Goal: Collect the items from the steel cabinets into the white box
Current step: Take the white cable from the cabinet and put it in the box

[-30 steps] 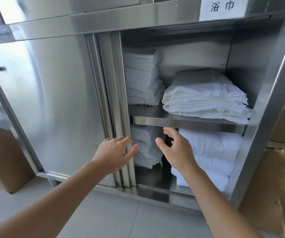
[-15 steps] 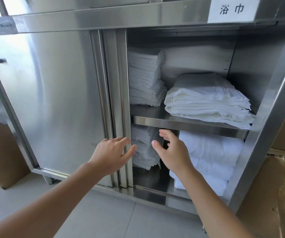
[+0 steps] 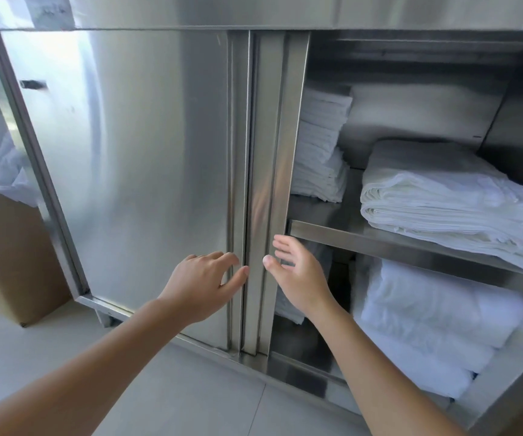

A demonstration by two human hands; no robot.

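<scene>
Head view: my read, risk is pinched fingers if sliding door [image 3: 147, 171] shifts while both hands sit at its edge; towels untouched, white box not in view. Left hand [image 3: 203, 286] spread, empty, thumb at door stile. Right hand [image 3: 298, 278] open, empty, just beside, before lower towel stack [image 3: 427, 325]. Folded towels [image 3: 449, 202] on upper shelf [image 3: 380, 243].

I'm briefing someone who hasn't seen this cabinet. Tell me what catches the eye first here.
Two bare hands meet at the middle of the steel cabinet: the left hand on the edge of the sliding door, the right hand open at the door frame. To the right, the open compartment holds stacks of folded white towels on the upper shelf and more towels below. A brown cardboard box stands far left.
</scene>
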